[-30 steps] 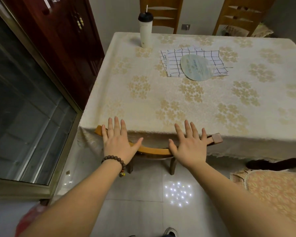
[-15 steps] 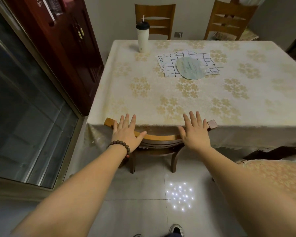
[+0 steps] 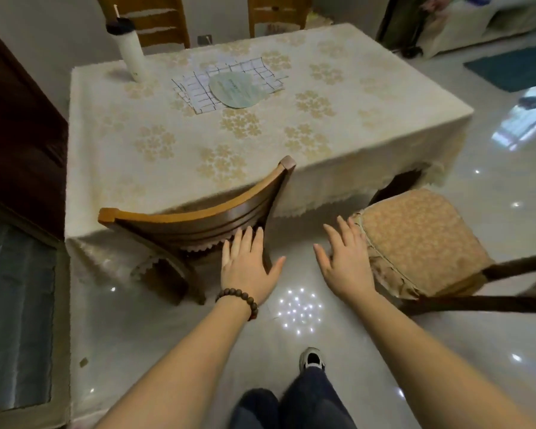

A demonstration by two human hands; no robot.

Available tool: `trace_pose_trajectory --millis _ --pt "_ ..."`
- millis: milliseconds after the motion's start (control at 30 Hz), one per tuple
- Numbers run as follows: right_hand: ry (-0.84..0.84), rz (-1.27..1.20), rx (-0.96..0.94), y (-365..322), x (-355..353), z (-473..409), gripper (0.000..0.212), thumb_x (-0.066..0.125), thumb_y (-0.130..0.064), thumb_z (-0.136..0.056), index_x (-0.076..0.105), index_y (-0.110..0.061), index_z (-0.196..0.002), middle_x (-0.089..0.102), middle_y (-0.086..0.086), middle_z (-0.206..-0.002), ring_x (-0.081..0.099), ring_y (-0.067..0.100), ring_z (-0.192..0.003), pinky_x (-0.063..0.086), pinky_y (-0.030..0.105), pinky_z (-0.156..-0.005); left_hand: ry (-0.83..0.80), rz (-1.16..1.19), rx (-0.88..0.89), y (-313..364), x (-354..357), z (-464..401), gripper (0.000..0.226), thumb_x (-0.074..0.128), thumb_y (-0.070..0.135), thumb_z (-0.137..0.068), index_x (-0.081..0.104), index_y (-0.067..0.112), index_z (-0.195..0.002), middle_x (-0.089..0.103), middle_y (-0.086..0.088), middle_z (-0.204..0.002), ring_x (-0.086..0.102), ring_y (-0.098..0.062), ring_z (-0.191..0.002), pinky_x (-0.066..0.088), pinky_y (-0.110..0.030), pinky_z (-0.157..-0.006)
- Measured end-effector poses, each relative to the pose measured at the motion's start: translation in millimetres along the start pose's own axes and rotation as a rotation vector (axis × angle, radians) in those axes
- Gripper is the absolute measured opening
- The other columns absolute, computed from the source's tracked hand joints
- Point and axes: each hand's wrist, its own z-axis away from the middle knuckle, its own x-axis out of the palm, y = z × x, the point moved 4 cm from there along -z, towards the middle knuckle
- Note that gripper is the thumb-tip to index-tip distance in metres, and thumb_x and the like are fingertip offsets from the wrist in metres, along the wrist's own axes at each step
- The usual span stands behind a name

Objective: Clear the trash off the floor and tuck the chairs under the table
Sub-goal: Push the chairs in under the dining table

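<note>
A wooden chair (image 3: pixel 195 216) stands pushed in at the near edge of the table (image 3: pixel 369 156), which wears a cream floral cloth. Only the chair's curved backrest and rear legs show. My left hand (image 3: pixel 248 267), with a bead bracelet, hovers open beside the chair's right rear post, touching nothing. My right hand (image 3: pixel 345 264) is open too, close to the left edge of a second chair's cushioned seat (image 3: pixel 421 239). That second chair stands pulled out at the table's right corner, its dark backrest (image 3: pixel 508 292) at the frame's right.
On the table are a white tumbler with a dark lid (image 3: pixel 130 51), a checked cloth (image 3: pixel 229 78) and a round fan (image 3: pixel 235 89). Two more chairs (image 3: pixel 158 17) stand at the far side. A dark cabinet (image 3: pixel 16 125) is left. A small scrap (image 3: pixel 83 362) lies on the tiles.
Both hands have come off the tucked chair's backrest and moved right and down. The view has swung right, bringing the pulled-out cushioned chair into view beside my right hand.
</note>
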Motion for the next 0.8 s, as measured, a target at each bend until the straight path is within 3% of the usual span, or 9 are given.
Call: trace_pose_trajectory --millis 133,333,467,700,800 --pt "-0.023 0.002 0.182 55 -1 63 0.056 0.038 -0.046 -0.092 0.046 -0.011 -0.136 0.030 0.013 -0.152 0.017 0.028 -0.143 0.016 0.050 -0.116 -0.124 0.040 0.126 54 38 25 0.075 0.030 0.064 -0.089 0.010 0.024 -0.150 0.009 0.001 -0.159 -0.003 -0.017 -0.145 -0.005 -0.040 -0.117" --pt "-0.002 0.003 0.427 135 -26 149 0.049 0.045 -0.040 -0.095 0.041 -0.018 -0.139 0.024 0.009 -0.155 0.009 0.025 -0.145 0.008 0.047 -0.117 -0.230 -0.002 0.311 137 77 69 0.075 0.028 0.064 -0.090 0.010 0.022 -0.150 0.010 0.000 -0.159 -0.002 -0.018 -0.146 -0.003 -0.042 -0.117" --pt "0.056 -0.024 0.560 188 -52 203 0.048 0.049 -0.038 -0.093 0.045 -0.017 -0.136 0.026 0.012 -0.153 0.010 0.026 -0.145 0.010 0.048 -0.117 -0.275 -0.017 0.408 195 95 106 0.076 0.029 0.064 -0.090 0.009 0.022 -0.150 0.010 -0.002 -0.159 -0.001 -0.020 -0.146 -0.001 -0.043 -0.118" --pt "0.141 -0.032 0.711 301 -107 320 0.046 0.056 -0.033 -0.090 0.052 -0.010 -0.129 0.033 0.020 -0.148 0.019 0.033 -0.142 0.017 0.049 -0.115 -0.267 -0.041 0.557 324 129 196 0.076 0.031 0.064 -0.089 0.014 0.022 -0.149 0.014 -0.003 -0.158 0.003 -0.022 -0.145 0.004 -0.045 -0.118" --pt "0.145 -0.017 0.751 354 -136 377 0.048 0.050 -0.038 -0.091 0.051 -0.012 -0.131 0.032 0.018 -0.149 0.018 0.032 -0.142 0.016 0.048 -0.115 -0.243 -0.040 0.587 386 141 244 0.074 0.032 0.062 -0.089 0.015 0.022 -0.149 0.016 -0.004 -0.157 0.005 -0.023 -0.145 0.004 -0.044 -0.117"
